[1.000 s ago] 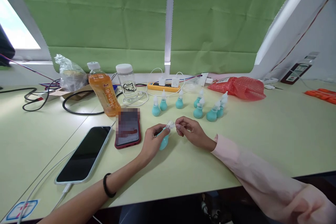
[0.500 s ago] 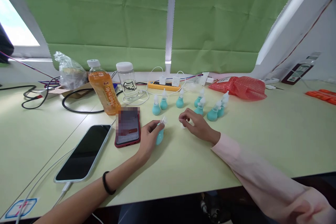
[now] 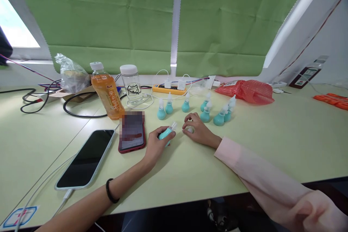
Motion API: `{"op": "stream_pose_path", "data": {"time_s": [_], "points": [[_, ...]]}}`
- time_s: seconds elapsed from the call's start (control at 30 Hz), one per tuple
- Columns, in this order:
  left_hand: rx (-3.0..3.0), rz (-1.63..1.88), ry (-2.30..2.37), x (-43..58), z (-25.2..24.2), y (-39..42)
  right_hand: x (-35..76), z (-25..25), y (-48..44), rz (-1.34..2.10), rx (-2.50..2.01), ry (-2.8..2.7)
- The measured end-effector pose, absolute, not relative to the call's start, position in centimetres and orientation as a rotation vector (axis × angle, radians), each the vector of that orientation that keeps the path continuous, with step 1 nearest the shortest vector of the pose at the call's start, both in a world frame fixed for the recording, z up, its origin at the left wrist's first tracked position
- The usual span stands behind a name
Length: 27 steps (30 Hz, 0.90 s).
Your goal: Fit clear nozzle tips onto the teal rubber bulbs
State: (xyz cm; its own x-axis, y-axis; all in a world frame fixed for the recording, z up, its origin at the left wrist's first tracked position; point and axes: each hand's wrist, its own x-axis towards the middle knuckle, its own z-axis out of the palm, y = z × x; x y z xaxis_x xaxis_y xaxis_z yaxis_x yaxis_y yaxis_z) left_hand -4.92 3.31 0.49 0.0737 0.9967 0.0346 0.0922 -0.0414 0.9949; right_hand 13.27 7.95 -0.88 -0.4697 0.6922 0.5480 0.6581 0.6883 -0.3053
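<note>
My left hand (image 3: 157,143) is wrapped round a teal nasal aspirator bulb (image 3: 164,134), whose clear tip (image 3: 173,126) points up and to the right. To its right, my right hand (image 3: 199,130) hovers low over the table with fingers curved and a gap between thumb and fingertips. A small whitish translucent piece (image 3: 190,129) shows in that gap, partly covered by the hand; it appears to lie on the table. Behind the hands stand several similar aspirators, among them one aspirator (image 3: 161,112) at the left and another aspirator (image 3: 219,119) at the right.
A red-cased phone (image 3: 132,132) and a charging phone (image 3: 86,159) lie left of my hands. An orange drink bottle (image 3: 108,94) and a clear jar (image 3: 132,85) stand behind them. Farther back are a yellow power strip (image 3: 160,89) and a red bubble-wrap bag (image 3: 247,91).
My left hand has tipped the aspirator over to the right, its tip now nearer my right hand. The right hand has shifted slightly left, its thumb and fingers spreading apart.
</note>
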Motion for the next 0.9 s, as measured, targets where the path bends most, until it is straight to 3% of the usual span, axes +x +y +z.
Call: {"op": "stream_pose_path", "data": {"time_s": [0.17,0.3,0.53,0.77,0.9], "points": [[1.615,1.065,1.124,-4.9,0.7,2.9,12.5,0.7,6.1,0.325,-0.947,-1.888],[1.893,0.950,0.991,-4.8,1.1,1.8,11.6,1.2,4.1,0.664,-0.930,-2.011],[1.992,0.773,0.933,-4.5,1.4,1.2,11.0,0.7,3.3,0.637,-0.867,-2.039],[2.048,0.767,0.809,-4.7,1.8,1.1,10.7,1.2,3.6,1.137,-0.937,-1.824],[2.197,0.887,0.688,-5.0,1.8,1.3,11.9,1.9,5.1,1.072,-1.011,-1.620]]}}
